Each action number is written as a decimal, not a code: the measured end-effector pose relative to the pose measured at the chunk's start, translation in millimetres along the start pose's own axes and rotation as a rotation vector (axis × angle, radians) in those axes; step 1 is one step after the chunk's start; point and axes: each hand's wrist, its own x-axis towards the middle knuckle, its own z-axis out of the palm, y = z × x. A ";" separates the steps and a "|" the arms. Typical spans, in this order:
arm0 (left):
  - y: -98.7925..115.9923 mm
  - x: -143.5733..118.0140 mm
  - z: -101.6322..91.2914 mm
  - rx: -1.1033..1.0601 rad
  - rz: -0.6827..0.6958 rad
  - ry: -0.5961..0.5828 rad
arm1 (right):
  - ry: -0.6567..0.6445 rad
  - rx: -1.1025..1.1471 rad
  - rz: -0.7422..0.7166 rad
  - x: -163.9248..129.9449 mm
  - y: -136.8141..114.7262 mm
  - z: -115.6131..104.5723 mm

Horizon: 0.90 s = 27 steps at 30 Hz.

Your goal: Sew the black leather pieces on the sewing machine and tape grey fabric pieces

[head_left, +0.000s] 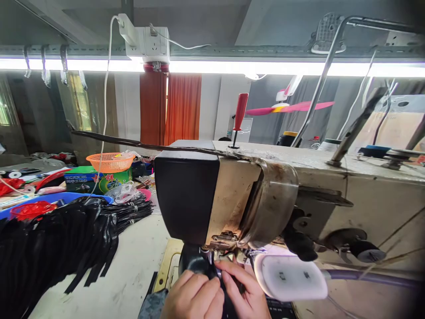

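Head view: left hand (194,297) and right hand (244,292) both pinch a black strap (229,305) under the sewing machine (232,195) at the bench's near edge; unsewn black straps (66,239) wait piled left.

worn metal sewing machine (265,195), glossy black strips (66,239)

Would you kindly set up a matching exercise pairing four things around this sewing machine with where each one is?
Things:
1. screwdriver
2. basket
3. black strips
4. hands: left, right

Places:
A. piled on the table at the left
B. under the machine head, at the needle
C. upright on top of the machine
D. on the green box

Pairs: 1-C, 2-D, 3-A, 4-B
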 end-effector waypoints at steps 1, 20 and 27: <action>-2.8 0.9 -1.5 -0.015 -0.004 -0.012 | 0.002 -0.008 -0.006 -0.6 0.4 0.1; -43.0 0.9 -3.2 -0.379 0.049 -0.127 | 0.067 -0.121 -0.132 5.5 0.9 -2.8; -42.9 7.6 -10.2 -0.329 0.028 -0.209 | 0.057 -0.134 -0.103 6.2 1.4 -5.8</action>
